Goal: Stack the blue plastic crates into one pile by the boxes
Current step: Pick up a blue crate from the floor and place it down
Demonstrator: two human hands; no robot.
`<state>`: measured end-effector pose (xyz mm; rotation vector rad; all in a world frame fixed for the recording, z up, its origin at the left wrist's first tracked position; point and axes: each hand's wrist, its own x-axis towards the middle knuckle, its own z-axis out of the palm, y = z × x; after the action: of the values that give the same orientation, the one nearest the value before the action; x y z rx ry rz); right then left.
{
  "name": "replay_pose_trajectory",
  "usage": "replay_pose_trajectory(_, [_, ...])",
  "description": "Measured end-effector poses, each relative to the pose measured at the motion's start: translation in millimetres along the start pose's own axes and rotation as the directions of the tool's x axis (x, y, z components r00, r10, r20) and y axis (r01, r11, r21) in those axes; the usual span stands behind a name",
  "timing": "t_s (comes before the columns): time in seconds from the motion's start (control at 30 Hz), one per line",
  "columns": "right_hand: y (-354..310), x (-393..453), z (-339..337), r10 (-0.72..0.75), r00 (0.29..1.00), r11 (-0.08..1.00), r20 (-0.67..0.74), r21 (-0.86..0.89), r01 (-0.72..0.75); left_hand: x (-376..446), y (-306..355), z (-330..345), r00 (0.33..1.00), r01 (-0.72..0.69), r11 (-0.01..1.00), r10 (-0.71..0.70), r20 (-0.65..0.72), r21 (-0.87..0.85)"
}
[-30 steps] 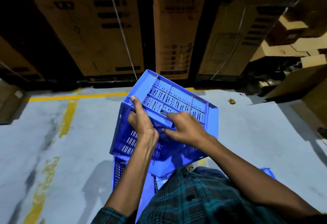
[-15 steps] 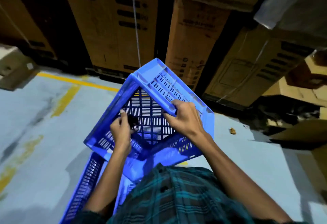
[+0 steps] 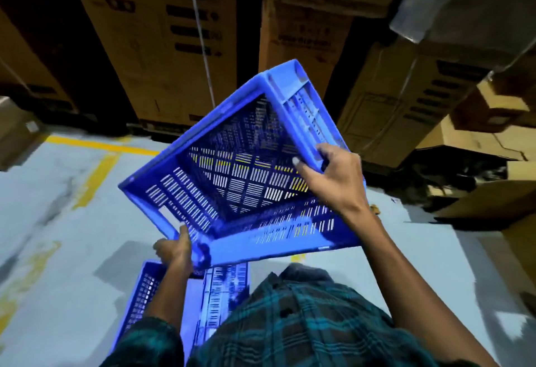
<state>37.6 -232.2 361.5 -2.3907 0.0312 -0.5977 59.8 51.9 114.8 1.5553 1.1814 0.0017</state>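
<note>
I hold a blue slotted plastic crate (image 3: 232,181) in the air, tilted, with its open side facing me. My right hand (image 3: 330,175) grips its right rim. My left hand (image 3: 174,247) grips its lower left corner from below. Under it, another blue crate (image 3: 145,291) stands on the floor close to my body, partly hidden by my arm and shirt. Tall cardboard boxes (image 3: 162,35) stand in a row behind.
The grey concrete floor (image 3: 58,250) has yellow painted lines (image 3: 95,175). Loose cardboard boxes (image 3: 478,140) are piled at the right, and one small box (image 3: 17,131) sits at the left edge. A white cord (image 3: 200,35) hangs in front of the tall boxes.
The crate has been turned over in my hands, from bottom-up to open side facing me, and lifted higher. My left hand moved from inside it to its lower corner.
</note>
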Motion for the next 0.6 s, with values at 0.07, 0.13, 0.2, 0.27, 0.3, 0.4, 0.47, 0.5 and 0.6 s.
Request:
replay_pose_trajectory(0.07, [14,6,-13,0.024,1.000,0.999,-0.014,0.022,-0.024,6,7,12,1.000,0.029,0.999,-0.029,-0.002,0.024])
replay_pose_trajectory(0.13, [33,14,-21,0.040,0.999,0.997,0.002,0.064,-0.040,12,16,24,1.000,0.027,0.998,-0.026,0.018,-0.063])
replay_pose_trajectory(0.2, [60,30,-22,0.055,0.998,0.995,0.007,0.083,-0.055,20,21,41,0.997,0.025,0.980,-0.010,0.077,-0.199])
replay_pose_trajectory(0.27, [92,51,-21,0.071,0.997,0.995,-0.011,0.074,-0.070,22,25,61,0.991,-0.001,0.967,0.035,0.130,-0.254])
replay_pose_trajectory(0.3, [108,62,-19,0.084,0.996,0.994,-0.027,0.073,-0.082,23,29,70,0.992,-0.029,0.966,0.059,0.111,-0.258])
replay_pose_trajectory(0.4, [167,97,-18,0.166,0.984,0.984,-0.060,0.084,-0.160,14,54,116,0.994,-0.111,0.960,0.113,-0.007,-0.257])
replay_pose_trajectory(0.47, [201,112,-18,0.227,0.970,0.970,-0.080,0.108,-0.218,7,75,144,0.990,-0.138,0.955,0.132,-0.040,-0.264])
replay_pose_trajectory(0.5, [216,121,-19,0.266,0.961,0.959,-0.081,0.121,-0.255,4,88,158,0.990,-0.141,0.955,0.131,-0.057,-0.261])
replay_pose_trajectory(0.6, [255,147,-24,0.376,0.923,0.923,-0.089,0.130,-0.363,7,118,200,0.981,-0.192,0.952,0.177,-0.082,-0.237])
